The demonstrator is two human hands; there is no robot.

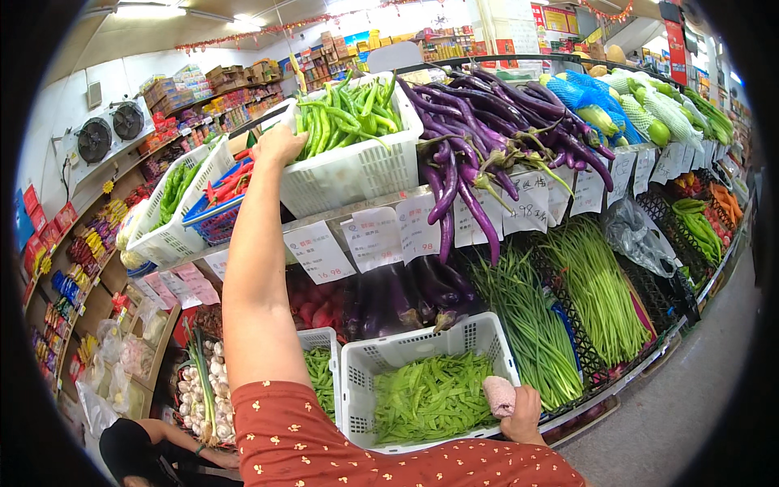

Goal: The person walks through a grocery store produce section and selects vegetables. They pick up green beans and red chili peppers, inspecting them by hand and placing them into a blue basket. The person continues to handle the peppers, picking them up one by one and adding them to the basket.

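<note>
My left hand (279, 145) reaches up to the left rim of a white plastic crate (353, 176) of long green peppers (350, 115), its fingers over the edge. The crate stands on the upper shelf, beside a heap of long purple eggplants (481, 115). Low down, my right hand (524, 414) is closed on a rolled pink cloth (499, 396) at the right rim of another white crate (426, 347), which holds flat green pea pods (432, 389). Most of the right fingers are hidden behind the cloth.
Price cards (371, 234) hang along the shelf edge. Left of the pepper crate are a blue basket (213, 216) of red peppers and a white crate (182, 225) of green peppers. Garlic chives (529, 329) and long beans (596, 292) lie at right. Another person's arm (182, 438) shows at lower left, near garlic (207, 383).
</note>
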